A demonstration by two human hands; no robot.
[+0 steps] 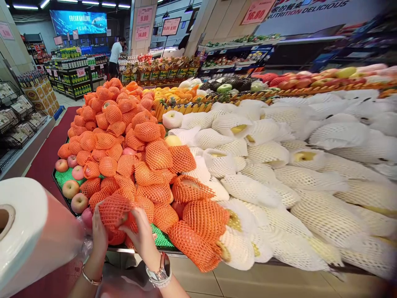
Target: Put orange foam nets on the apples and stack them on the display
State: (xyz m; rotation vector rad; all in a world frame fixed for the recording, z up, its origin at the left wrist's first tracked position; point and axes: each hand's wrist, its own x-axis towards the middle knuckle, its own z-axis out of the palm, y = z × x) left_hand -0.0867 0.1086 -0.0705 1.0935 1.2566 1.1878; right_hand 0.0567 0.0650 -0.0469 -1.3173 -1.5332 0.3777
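Note:
Both my hands are at the front edge of a fruit display, around an apple in an orange foam net. My left hand has its fingers along the left side of the net. On the other side, my right hand pinches the net between thumb and fingers. Most of the fruit is hidden by its sleeve. Behind it rises a heap of netted apples, and several bare apples lie to the left on a green mat.
A large roll of clear plastic bags stands close on my left. Pears in white foam nets cover the right of the display. Yellow slatted dividers run behind. Farther back, a person in a white shirt stands near shelves.

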